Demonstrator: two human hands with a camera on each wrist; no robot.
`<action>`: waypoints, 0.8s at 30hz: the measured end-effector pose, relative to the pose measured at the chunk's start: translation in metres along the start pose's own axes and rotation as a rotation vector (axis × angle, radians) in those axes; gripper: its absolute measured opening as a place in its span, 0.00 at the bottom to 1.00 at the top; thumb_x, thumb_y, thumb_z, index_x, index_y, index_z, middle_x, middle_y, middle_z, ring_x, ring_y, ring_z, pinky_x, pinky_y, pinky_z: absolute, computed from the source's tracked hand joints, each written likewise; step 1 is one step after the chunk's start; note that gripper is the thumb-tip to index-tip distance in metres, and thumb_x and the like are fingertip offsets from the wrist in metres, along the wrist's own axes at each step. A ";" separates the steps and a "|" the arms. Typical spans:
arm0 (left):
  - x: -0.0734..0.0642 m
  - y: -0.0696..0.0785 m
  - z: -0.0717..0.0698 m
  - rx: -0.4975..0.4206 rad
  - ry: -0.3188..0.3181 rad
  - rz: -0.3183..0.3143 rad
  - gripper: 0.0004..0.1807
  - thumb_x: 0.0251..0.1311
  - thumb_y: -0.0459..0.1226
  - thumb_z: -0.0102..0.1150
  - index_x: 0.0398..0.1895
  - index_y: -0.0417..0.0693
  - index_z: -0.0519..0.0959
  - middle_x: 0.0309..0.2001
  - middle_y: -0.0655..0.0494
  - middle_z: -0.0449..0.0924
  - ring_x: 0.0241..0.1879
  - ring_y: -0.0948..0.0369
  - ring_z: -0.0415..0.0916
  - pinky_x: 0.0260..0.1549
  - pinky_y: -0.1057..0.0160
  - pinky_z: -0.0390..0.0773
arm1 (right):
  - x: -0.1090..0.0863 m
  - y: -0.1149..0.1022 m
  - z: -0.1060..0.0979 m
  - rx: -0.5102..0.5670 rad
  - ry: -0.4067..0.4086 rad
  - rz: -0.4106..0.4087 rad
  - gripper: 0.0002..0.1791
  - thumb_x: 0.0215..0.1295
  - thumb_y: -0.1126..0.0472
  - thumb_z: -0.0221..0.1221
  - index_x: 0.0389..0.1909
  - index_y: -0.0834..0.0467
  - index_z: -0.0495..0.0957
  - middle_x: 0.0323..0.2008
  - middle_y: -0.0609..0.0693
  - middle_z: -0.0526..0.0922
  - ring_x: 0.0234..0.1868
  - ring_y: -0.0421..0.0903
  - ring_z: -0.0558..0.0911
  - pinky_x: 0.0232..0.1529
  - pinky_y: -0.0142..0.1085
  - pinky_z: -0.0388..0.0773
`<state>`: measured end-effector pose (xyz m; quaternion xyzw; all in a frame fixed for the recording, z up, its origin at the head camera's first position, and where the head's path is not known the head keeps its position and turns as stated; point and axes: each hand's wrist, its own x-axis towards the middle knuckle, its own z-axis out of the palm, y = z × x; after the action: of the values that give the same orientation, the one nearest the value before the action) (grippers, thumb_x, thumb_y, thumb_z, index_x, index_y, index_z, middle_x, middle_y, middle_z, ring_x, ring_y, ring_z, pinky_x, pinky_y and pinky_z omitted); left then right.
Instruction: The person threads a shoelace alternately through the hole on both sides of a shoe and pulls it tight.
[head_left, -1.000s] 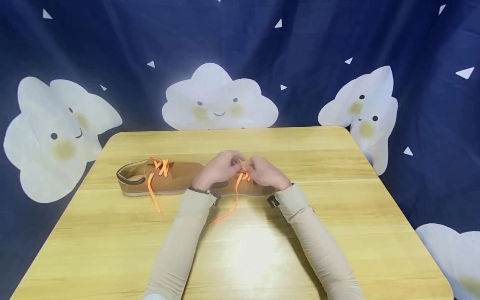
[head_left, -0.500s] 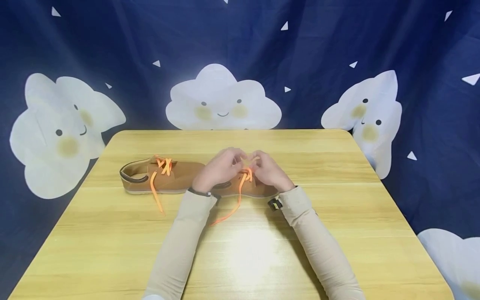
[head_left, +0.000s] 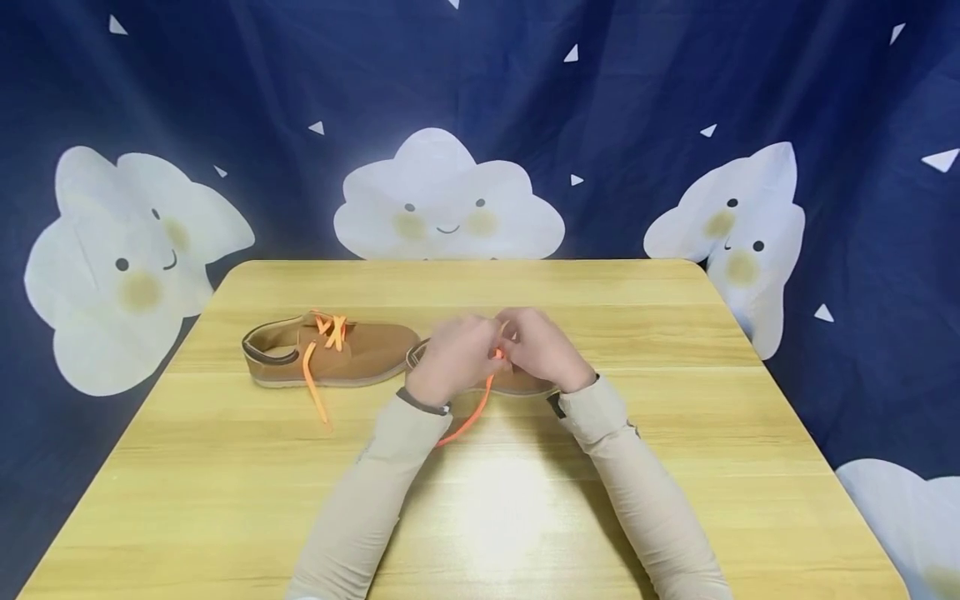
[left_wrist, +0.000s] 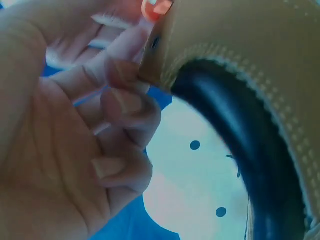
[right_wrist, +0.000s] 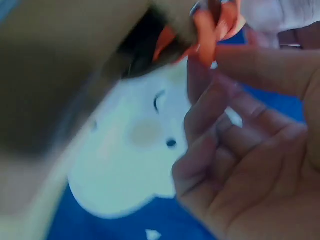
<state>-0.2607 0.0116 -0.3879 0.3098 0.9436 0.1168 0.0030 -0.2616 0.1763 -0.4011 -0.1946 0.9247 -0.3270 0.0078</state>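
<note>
A brown shoe [head_left: 525,382] with an orange shoelace [head_left: 480,407] lies on its sole at the table's middle, mostly covered by both hands. My left hand [head_left: 459,354] pinches the lace over the tongue, its other fingers bent beside the eyelet flap [left_wrist: 160,47] in the left wrist view. Close against it, my right hand [head_left: 547,346] holds the lace between thumb and forefinger. Crossed orange lacing [right_wrist: 205,37] shows right at those fingertips in the right wrist view. One loose lace end trails onto the wood, toward the front.
To the left stands a second brown shoe [head_left: 371,350], its toe close to the first shoe's heel. Its own orange lace [head_left: 315,387] hangs down onto the wooden table [head_left: 225,492]. A dark blue curtain [head_left: 630,75] with printed clouds hangs behind.
My left hand has moved right and slightly nearer, uncovering the left shoe's toe. Both hands, apart half a second ago with lace raised between them, are now together over the lacing.
</note>
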 end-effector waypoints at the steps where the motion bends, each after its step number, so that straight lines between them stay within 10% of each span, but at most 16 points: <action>1: -0.001 0.001 0.000 0.008 0.007 0.003 0.15 0.61 0.45 0.72 0.25 0.52 0.76 0.24 0.63 0.73 0.22 0.65 0.68 0.19 0.67 0.68 | -0.001 -0.001 0.001 -0.048 0.011 -0.015 0.11 0.65 0.71 0.61 0.47 0.61 0.84 0.28 0.52 0.88 0.19 0.40 0.78 0.26 0.34 0.77; 13: -0.006 -0.003 -0.006 -0.016 0.049 0.018 0.21 0.54 0.26 0.56 0.14 0.54 0.58 0.17 0.63 0.52 0.18 0.66 0.51 0.14 0.69 0.52 | -0.001 -0.004 0.007 -0.504 0.079 -0.148 0.20 0.49 0.77 0.56 0.11 0.49 0.68 0.14 0.42 0.65 0.21 0.42 0.64 0.25 0.35 0.63; 24: -0.010 -0.006 -0.015 -0.001 0.068 0.012 0.16 0.58 0.28 0.56 0.16 0.52 0.69 0.18 0.63 0.62 0.19 0.64 0.61 0.17 0.66 0.62 | -0.001 -0.006 0.013 -0.542 0.105 -0.127 0.09 0.61 0.65 0.69 0.23 0.53 0.85 0.28 0.50 0.79 0.32 0.52 0.77 0.34 0.43 0.75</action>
<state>-0.2579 -0.0022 -0.3753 0.3110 0.9413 0.1278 -0.0298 -0.2568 0.1645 -0.4071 -0.2299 0.9635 -0.0773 -0.1130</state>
